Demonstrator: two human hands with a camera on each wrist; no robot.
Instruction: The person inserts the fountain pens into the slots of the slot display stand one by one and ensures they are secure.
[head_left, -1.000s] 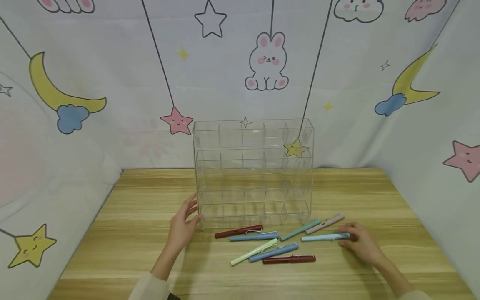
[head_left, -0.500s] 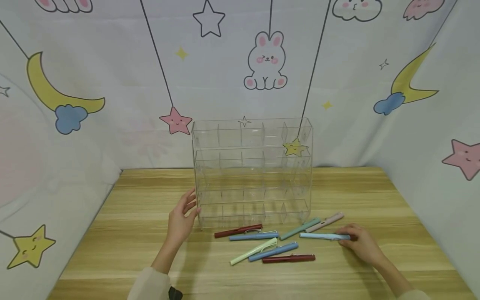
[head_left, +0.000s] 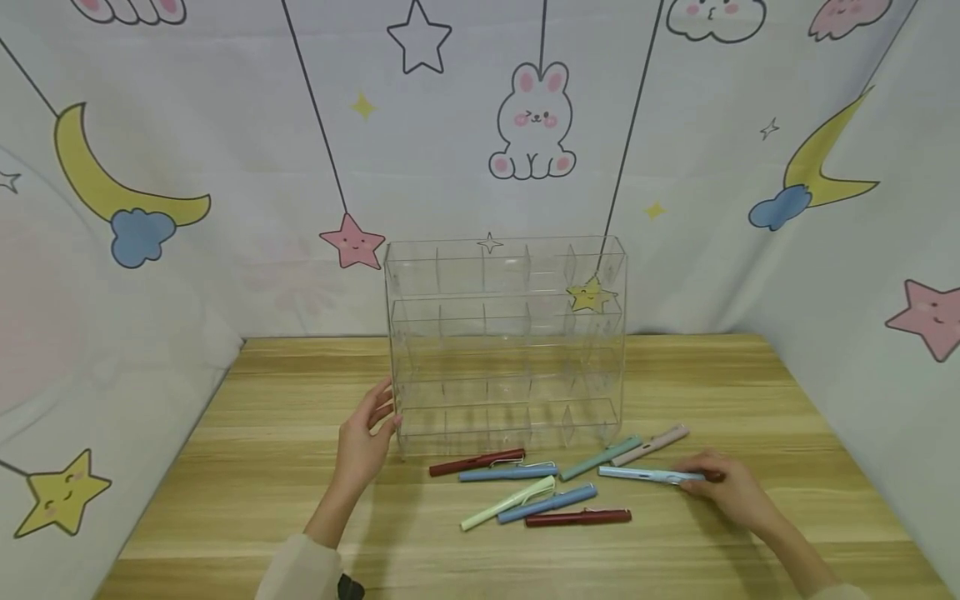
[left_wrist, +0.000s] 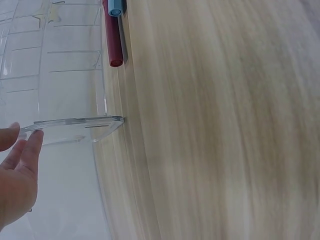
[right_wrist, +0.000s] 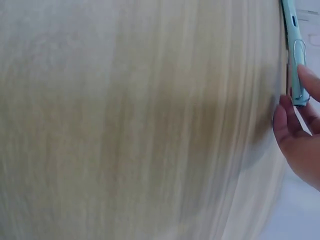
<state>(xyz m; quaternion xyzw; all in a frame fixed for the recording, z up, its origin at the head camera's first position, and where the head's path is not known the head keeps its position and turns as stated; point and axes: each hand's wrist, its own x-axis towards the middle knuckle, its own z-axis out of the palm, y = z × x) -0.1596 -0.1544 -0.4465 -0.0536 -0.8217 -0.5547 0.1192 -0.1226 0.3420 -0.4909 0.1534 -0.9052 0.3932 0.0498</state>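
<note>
A clear acrylic pen organizer with several tiers and dividers stands upright on the table. At its left side my left hand grips the panel's front edge; in the left wrist view, thumb and fingers lie on either side of that clear panel. My right hand pinches a light blue pen by its clip end, the other end pointing left. The right wrist view has the thumb on the pen beside its wire clip, with the other fingertips under and behind it.
In front of the organizer lie two dark red pens, two blue pens, a pale green pen, a teal pen and a pinkish-grey pen. Behind the wooden table hangs a patterned white cloth.
My right hand has shifted slightly right, and the light blue pen has turned a little, its clip end now lower. The left hand stays at the organizer's side, slightly higher than a second ago.
</note>
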